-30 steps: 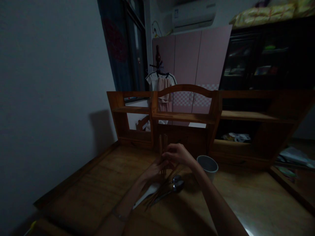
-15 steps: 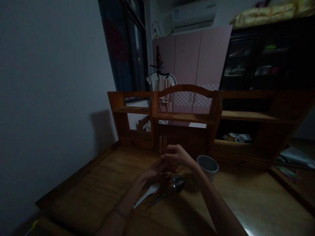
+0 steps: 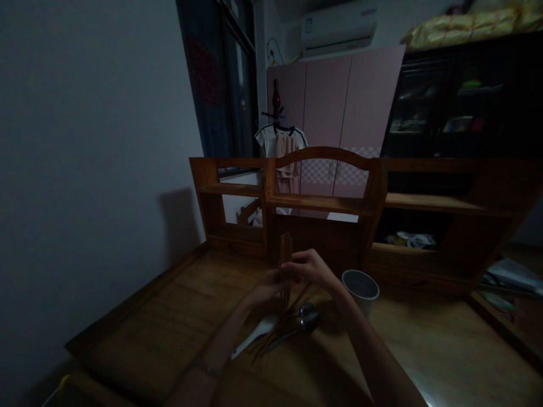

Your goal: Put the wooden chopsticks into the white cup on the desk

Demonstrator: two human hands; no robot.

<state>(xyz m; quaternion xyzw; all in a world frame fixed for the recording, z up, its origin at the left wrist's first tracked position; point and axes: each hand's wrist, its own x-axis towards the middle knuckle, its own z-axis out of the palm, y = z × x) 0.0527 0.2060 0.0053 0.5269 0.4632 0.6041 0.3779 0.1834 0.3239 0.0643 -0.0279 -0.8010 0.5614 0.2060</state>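
Both my hands are closed around a bundle of chopsticks (image 3: pixel 286 244), held upright above the desk. My left hand (image 3: pixel 268 286) grips it from the left and lower down, while my right hand (image 3: pixel 309 268) has its fingers on it from the right. On the desk just below lie more chopsticks (image 3: pixel 271 336), a white spoon (image 3: pixel 259 329) and dark metal spoons (image 3: pixel 311 321), with their handles pointing towards me. A light-coloured cup (image 3: pixel 360 287) stands upright to the right of my right forearm.
Along the back of the wooden desk (image 3: pixel 178 305) runs a wooden shelf unit (image 3: pixel 318 200). A wall (image 3: pixel 97 141) borders the left side. A plastic bag (image 3: pixel 418 239) sits in the right shelf, and papers (image 3: pixel 515 274) lie beyond the desk's right edge.
The chopsticks in my hands have drawn closer together into a tighter bundle. Both hands stay around them, and the view has shifted slightly. The cup and spoons stay put.
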